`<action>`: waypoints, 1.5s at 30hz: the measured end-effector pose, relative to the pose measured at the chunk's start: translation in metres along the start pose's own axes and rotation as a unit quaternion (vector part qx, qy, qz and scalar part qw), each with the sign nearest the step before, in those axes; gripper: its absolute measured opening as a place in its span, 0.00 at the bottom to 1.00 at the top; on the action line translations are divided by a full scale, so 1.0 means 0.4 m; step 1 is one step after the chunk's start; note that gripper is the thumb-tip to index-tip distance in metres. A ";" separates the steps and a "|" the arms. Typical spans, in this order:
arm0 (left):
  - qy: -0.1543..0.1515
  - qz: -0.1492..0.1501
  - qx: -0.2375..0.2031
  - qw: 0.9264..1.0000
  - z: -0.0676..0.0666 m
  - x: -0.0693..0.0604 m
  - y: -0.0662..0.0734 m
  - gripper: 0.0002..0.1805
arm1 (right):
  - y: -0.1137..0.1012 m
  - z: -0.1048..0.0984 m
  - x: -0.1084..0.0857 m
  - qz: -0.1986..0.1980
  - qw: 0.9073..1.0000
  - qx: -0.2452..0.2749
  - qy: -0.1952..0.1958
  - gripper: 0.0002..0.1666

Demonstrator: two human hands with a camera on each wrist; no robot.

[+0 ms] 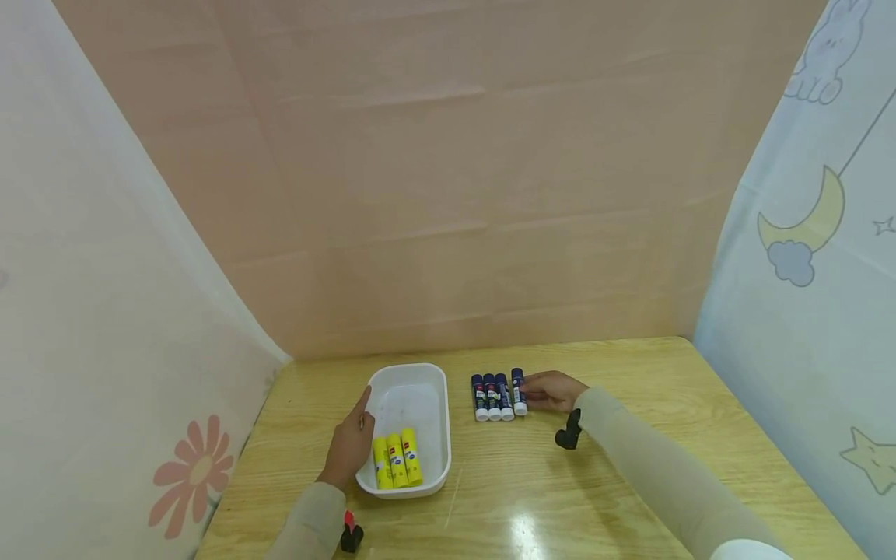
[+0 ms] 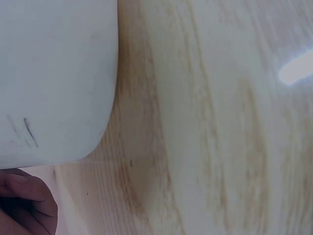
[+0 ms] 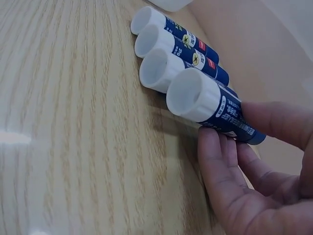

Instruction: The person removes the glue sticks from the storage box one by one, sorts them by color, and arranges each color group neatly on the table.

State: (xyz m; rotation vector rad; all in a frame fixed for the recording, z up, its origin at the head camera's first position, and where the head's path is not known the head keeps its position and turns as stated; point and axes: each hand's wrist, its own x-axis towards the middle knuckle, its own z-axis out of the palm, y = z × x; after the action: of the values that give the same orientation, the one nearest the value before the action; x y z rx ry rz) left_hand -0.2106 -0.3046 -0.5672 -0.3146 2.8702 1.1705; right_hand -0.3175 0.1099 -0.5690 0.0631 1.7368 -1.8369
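My right hand [image 1: 552,390] pinches a dark blue glue stick [image 3: 215,105] with a white end, thumb on one side and fingers on the other. Beside it, to the left, several like blue glue sticks [image 1: 493,397] lie in a row on the table. My left hand [image 1: 350,443] grips the left rim of a white plastic tray [image 1: 446,435], thumb over the edge. Inside the tray, near its front, lie 3 yellow glue sticks [image 1: 397,460]. In the left wrist view only the tray's outer wall [image 2: 58,83] and some curled fingers [image 2: 32,198] show.
Everything stands on a light wood table [image 1: 504,482]. A tan cloth [image 1: 476,194] hangs behind it. Patterned white cloths rise at the left [image 1: 140,272] and right [image 1: 805,311] sides. Bare wood lies between the tray and the right forearm.
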 end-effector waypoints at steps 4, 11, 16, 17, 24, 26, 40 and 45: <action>-0.002 -0.006 -0.003 1.000 -0.001 -0.003 0.000 0.30 | -0.003 0.010 -0.001 0.000 1.000 -0.010 0.007 0.32; -0.002 -0.009 -0.008 1.000 0.003 0.002 -0.004 0.30 | -0.003 0.015 0.000 -0.002 1.000 -0.011 0.015 0.31; 0.001 -0.003 -0.008 1.000 0.005 0.002 -0.003 0.30 | 0.000 0.019 -0.009 -0.012 1.000 -0.025 0.014 0.32; 0.001 -0.003 -0.008 1.000 0.005 0.000 -0.003 0.30 | 0.002 0.020 -0.010 -0.014 0.999 -0.029 0.014 0.32; 0.006 0.005 -0.007 1.000 0.000 -0.009 0.007 0.30 | 0.006 0.020 -0.008 -0.020 0.998 -0.053 0.021 0.33; 0.007 0.005 -0.004 1.000 -0.001 -0.010 0.009 0.30 | 0.003 0.024 -0.011 -0.023 0.997 -0.063 0.021 0.32; 0.001 -0.011 -0.012 1.000 0.003 -0.009 0.010 0.30 | 0.001 0.040 -0.018 -0.033 0.995 -0.091 0.034 0.30; 0.004 -0.009 -0.015 1.000 0.005 -0.008 0.007 0.30 | 0.003 0.042 -0.016 -0.031 0.995 -0.085 0.047 0.30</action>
State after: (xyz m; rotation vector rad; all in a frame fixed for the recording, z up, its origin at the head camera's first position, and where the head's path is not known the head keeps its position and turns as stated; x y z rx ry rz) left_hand -0.2083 -0.3006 -0.5662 -0.3446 2.8528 1.2116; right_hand -0.3056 0.0968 -0.5647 0.0267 1.9749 -1.7456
